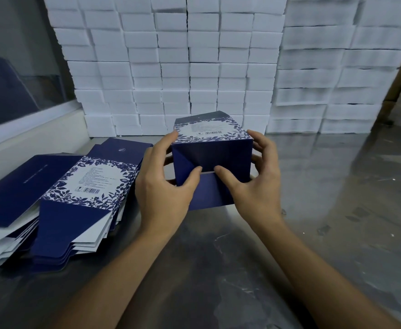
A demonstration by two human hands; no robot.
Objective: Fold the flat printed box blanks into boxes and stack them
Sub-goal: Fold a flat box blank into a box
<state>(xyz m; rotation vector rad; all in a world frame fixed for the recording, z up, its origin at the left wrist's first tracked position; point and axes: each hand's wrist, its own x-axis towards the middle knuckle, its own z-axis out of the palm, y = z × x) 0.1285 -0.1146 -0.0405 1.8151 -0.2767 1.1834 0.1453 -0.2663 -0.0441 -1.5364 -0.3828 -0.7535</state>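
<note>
Half-formed navy box (212,148) sits mid-frame, held just above the steel table (325,191), open end toward camera. Left hand (165,186) grips its left side: fingers curled round the left wall, thumb pressing an end flap inward. Right hand (254,179) grips the right side: fingers wrapped on the right wall, thumb on the same flap edge. Bottom flap (209,193) hangs out between both thumbs. Flat blank stack (59,200) lies at left. White foam blocks (194,67) stacked behind.

Matt printed card box (212,150) and blanks (76,188) on a glossy, scuffed metal table (337,186).
</note>
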